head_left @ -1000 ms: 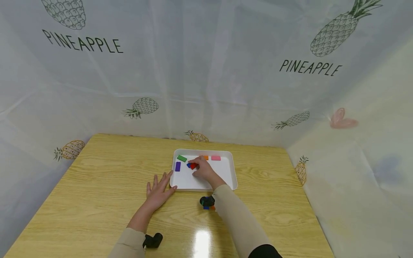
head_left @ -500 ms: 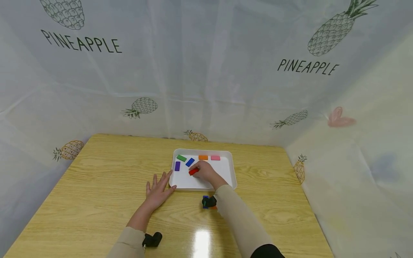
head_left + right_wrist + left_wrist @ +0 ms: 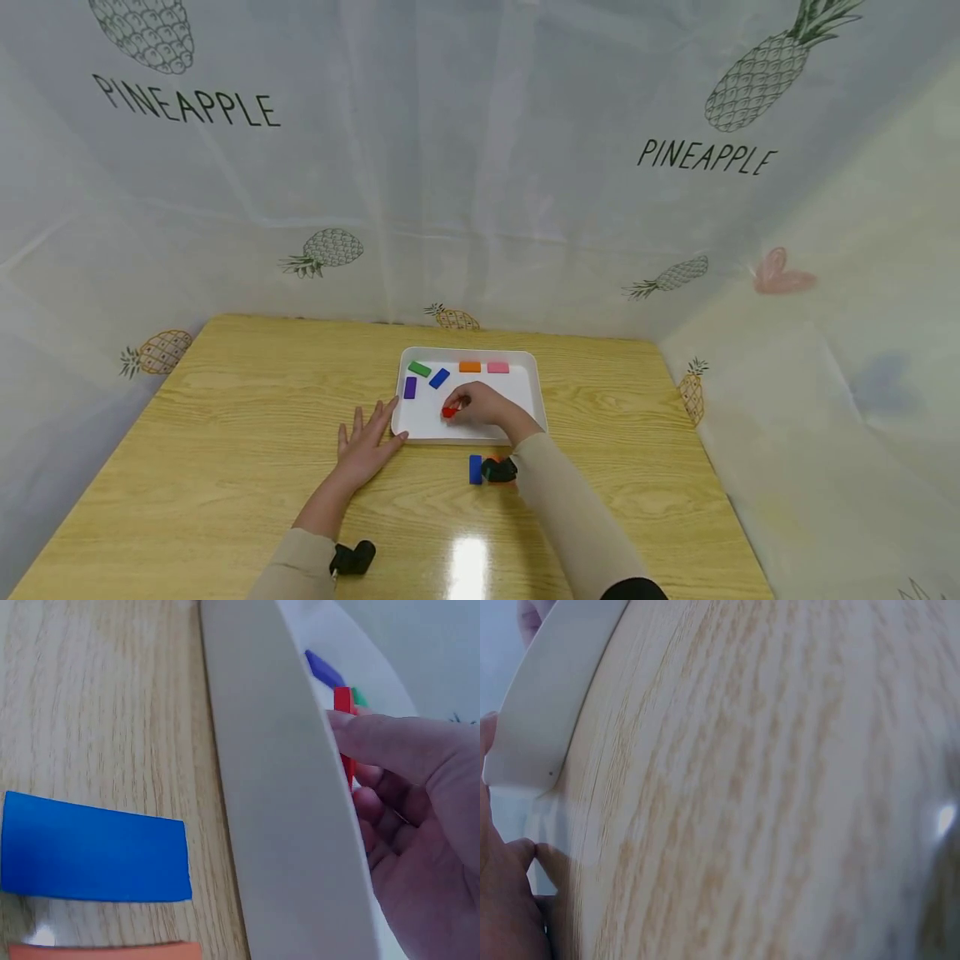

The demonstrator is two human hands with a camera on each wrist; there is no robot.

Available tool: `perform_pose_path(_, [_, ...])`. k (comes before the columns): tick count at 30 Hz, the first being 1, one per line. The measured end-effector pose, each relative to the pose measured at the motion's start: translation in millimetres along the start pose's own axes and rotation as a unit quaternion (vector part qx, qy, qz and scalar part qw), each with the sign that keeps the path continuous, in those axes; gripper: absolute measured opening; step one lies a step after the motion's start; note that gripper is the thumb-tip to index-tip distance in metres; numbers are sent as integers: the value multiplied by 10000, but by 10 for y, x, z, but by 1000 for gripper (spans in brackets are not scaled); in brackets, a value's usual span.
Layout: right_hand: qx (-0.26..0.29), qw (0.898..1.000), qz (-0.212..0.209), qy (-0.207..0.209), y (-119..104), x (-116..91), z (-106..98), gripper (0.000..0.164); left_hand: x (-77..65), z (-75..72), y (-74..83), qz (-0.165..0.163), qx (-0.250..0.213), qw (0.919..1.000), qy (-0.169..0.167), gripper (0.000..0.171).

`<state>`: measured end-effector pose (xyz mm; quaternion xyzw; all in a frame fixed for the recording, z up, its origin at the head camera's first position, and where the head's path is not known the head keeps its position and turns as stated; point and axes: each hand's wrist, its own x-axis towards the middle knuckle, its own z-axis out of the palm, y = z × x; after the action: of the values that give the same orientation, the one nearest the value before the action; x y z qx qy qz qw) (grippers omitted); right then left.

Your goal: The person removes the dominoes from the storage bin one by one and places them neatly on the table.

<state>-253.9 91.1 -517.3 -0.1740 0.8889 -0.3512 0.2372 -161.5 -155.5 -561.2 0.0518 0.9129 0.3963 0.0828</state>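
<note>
My right hand [image 3: 480, 403] pinches a red rectangular block [image 3: 449, 412] between thumb and fingers, over the white tray [image 3: 525, 417]. In the right wrist view the red block [image 3: 343, 701] stands on edge under the thumb. My left hand [image 3: 365, 447] lies with fingers spread and straight, its fingertips at the tray's left edge. Inside the tray are a green block [image 3: 419, 368], a purple block [image 3: 410, 387], a blue block [image 3: 439, 378], an orange block [image 3: 470, 367] and a pink block [image 3: 498, 367].
On the wooden table [image 3: 247, 467], before the tray, lies another blue block [image 3: 476, 469]. Beside it an orange block [image 3: 105, 951] is partly hidden by the right wrist's camera in the head view. A pineapple-print curtain [image 3: 450, 167] hangs behind and to the sides.
My right hand has drawn the red block away from the tray's blue block, toward the tray's near side. The left hand keeps its place.
</note>
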Motion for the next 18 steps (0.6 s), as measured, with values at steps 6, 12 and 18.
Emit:
perform_pose_path(6, [654,9976,-197,-143,38,-103,-42,15,1,-5,-7,-21,45,10000,-27,75])
perform_pose_path(12, [1680,9849,-274,-313,50,-259,-105,19,19,-4,-13,-12,52,10000,-56,74])
perform_pose_path(18, [2265,9712,-661,-334,99,-461,-149,23,20,-4,-9,-10,39,9999,-93,74])
